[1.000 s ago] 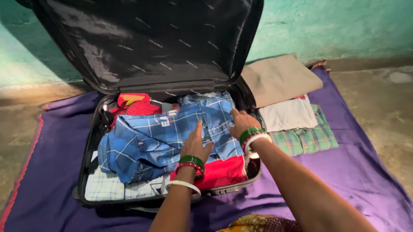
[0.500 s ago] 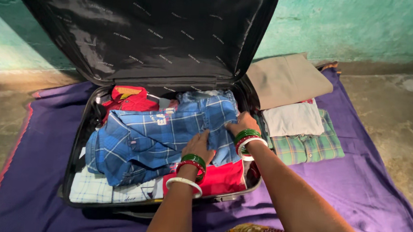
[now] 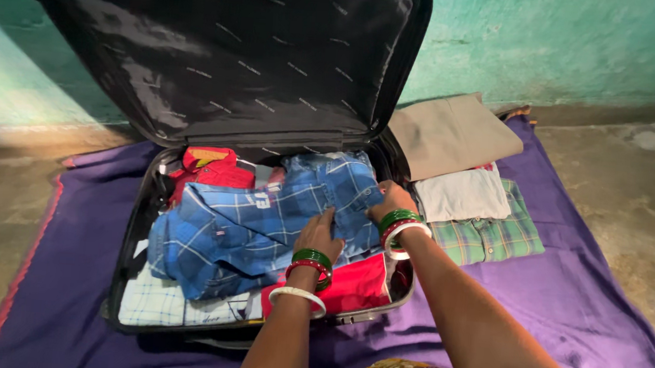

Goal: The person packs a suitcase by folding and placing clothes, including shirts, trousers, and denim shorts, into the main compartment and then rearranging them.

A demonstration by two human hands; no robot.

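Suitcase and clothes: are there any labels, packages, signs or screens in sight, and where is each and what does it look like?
Lid lining: inside the raised suitcase lid, shiny black fabric with small pale repeated print marks.
White patch: on the blue checked shirt that both hands press in the suitcase, small and pale with dark marks.
Small mark: lower on the same shirt, tiny and pale.
No packages, signs or screens show.

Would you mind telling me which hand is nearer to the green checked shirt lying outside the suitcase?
Right. The right hand is at the suitcase's right edge, close to the green checked shirt; the left hand lies farther left on the blue plaid shirt.
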